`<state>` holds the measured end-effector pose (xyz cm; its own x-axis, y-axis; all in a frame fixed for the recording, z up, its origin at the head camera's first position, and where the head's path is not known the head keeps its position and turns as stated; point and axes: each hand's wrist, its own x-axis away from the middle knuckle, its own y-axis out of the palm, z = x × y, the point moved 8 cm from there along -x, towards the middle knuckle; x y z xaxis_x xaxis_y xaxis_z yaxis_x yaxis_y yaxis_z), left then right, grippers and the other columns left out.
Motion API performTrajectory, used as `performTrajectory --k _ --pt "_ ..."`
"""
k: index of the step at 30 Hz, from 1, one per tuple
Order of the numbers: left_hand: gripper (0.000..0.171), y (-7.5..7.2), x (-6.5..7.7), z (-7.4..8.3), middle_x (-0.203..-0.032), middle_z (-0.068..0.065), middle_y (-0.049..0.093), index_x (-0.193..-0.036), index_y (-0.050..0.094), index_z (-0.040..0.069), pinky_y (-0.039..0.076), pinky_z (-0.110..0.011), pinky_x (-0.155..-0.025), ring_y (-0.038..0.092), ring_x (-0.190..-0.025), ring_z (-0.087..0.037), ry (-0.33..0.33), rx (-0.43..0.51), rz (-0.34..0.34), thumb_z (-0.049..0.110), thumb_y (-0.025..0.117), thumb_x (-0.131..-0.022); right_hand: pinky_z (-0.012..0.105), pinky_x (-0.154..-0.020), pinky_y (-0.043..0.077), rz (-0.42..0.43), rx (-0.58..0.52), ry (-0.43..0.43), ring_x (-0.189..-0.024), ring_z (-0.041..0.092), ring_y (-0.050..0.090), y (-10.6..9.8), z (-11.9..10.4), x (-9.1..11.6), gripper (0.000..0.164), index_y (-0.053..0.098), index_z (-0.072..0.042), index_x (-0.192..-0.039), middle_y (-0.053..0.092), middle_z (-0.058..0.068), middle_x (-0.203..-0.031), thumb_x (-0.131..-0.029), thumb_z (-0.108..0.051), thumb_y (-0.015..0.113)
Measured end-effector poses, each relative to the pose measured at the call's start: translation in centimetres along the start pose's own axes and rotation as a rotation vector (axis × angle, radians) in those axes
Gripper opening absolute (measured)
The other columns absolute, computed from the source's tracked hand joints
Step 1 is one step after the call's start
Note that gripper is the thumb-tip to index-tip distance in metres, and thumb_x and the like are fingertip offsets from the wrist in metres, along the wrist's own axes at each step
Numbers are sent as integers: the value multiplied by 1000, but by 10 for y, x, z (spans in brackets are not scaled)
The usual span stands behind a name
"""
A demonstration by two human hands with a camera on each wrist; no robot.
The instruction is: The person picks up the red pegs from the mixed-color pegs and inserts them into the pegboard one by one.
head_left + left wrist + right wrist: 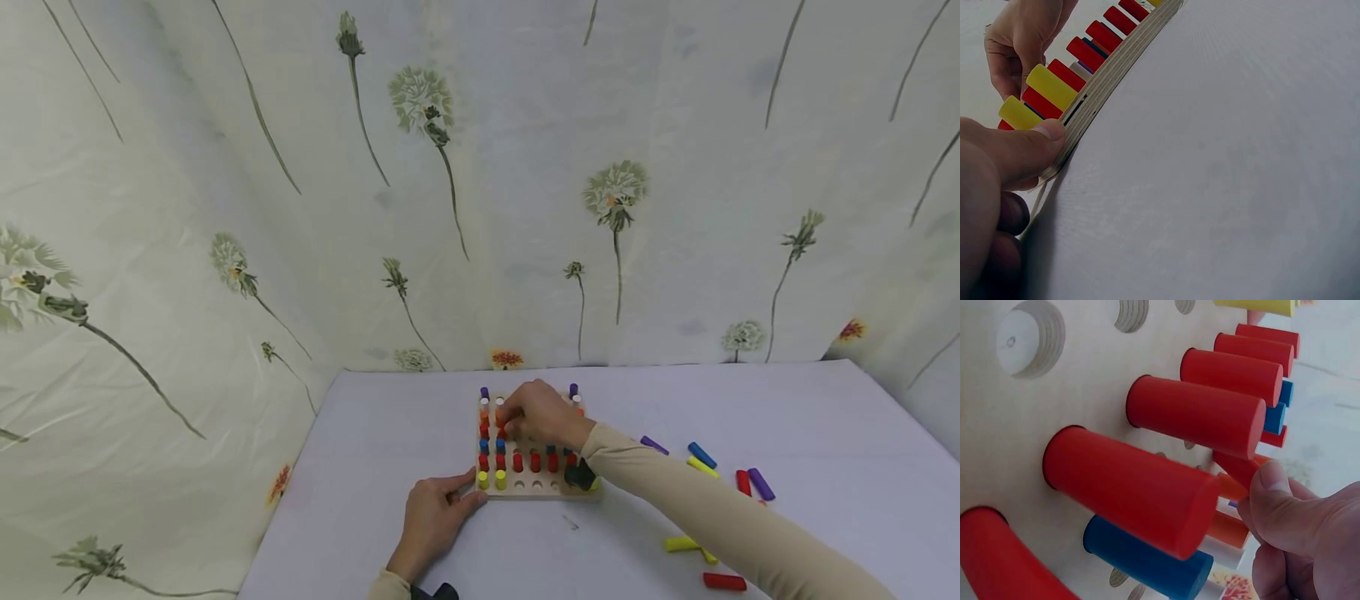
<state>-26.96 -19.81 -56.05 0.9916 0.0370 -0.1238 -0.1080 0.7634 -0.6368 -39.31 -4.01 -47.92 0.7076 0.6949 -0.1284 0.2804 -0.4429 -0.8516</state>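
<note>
A wooden pegboard (538,492) lies on the table, rows of coloured pegs standing in its holes. My left hand (435,521) grips its near left corner, the thumb against the front edge in the left wrist view. Over the board's left half, my right hand (543,414) pinches a red peg (1239,469) between thumb and fingers, its lower end close to the board. Red pegs (1132,487) line a near row, with a blue peg (1147,557) behind them. Two yellow pegs (492,480) stand at the front left. The right forearm hides part of the board's right side.
Loose pegs lie right of the board: a blue peg (702,454), a purple peg (761,484), a yellow peg (681,544) and a red peg (724,582) among several. The right sleeve (705,508) crosses above the table near them. A flower-patterned cloth (517,208) hangs behind.
</note>
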Motion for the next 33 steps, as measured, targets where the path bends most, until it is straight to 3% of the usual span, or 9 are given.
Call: performTrajectory --k 10,24,33 --pt "42 -2 1 2 -56 13 46 -124 80 14 27 -21 -48 38 -50 -1 -4 -6 6 38 85 -90 33 -80 59 22 55 -83 -74 4 62 2 -12 -2 7 82 -13 -88 76 -7 -82 -91 -7 83" --pt "42 2 2 -1 -55 13 44 -124 80 14 26 -21 -47 36 -49 -2 -6 -3 -4 39 84 -91 27 -74 55 38 17 -37 -74 4 62 9 -8 0 4 85 -14 -90 77 -8 -83 -93 -17 83" --pt "44 2 -1 -1 -56 12 44 -125 79 14 26 -21 -48 37 -50 -2 -2 -19 -3 40 84 -91 34 -83 51 52 81 -62 -84 10 61 7 -12 2 4 86 -16 -94 78 -8 -87 -93 -19 83"
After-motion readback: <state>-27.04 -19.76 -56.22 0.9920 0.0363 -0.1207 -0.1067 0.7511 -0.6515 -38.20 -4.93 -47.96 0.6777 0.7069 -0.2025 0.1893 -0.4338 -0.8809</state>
